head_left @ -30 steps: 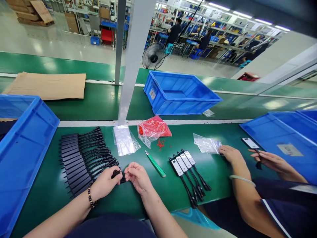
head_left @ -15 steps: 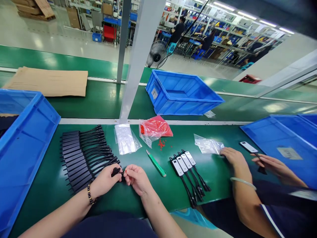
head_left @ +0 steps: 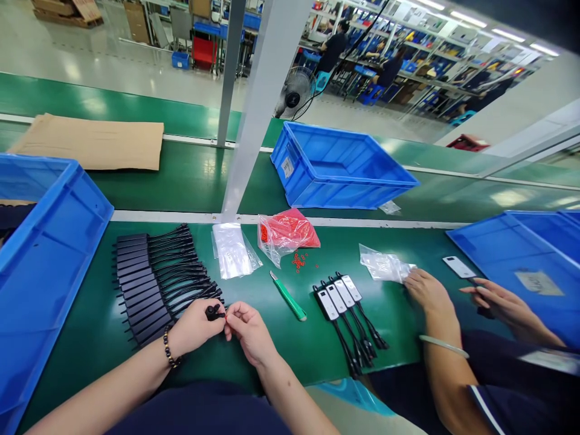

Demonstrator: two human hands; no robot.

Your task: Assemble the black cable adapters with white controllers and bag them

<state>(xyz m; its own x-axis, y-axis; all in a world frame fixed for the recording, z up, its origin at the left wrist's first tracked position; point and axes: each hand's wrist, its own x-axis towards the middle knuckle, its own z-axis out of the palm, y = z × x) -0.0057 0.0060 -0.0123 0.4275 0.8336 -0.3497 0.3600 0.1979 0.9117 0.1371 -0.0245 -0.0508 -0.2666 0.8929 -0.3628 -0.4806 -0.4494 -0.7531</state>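
Observation:
My left hand (head_left: 198,324) is closed around the black connector end (head_left: 214,312) of a cable. Close against it, my right hand (head_left: 250,331) pinches a small red ring (head_left: 226,318) at the connector's tip; fingers partly cover the ring. Left of my hands lies a fanned row of black devices with cables (head_left: 140,284). Several loose red rings (head_left: 299,262) are scattered beyond my right hand, beside a clear bag of red rings (head_left: 290,234). A green craft knife (head_left: 289,296) rests right of my hands.
Several white-faced devices with cables (head_left: 338,297) lie to the right. A co-worker's hand (head_left: 428,290) touches a clear plastic bag (head_left: 385,264); their other hand holds a device (head_left: 458,266). Blue crates (head_left: 54,254) stand left, behind and right. Clear bags (head_left: 233,251) lie near a post (head_left: 254,115).
My fingers have shifted slightly at the connector, and the red ring now shows at its tip. The whole view has moved a little. The co-worker's hands stay nearly in place.

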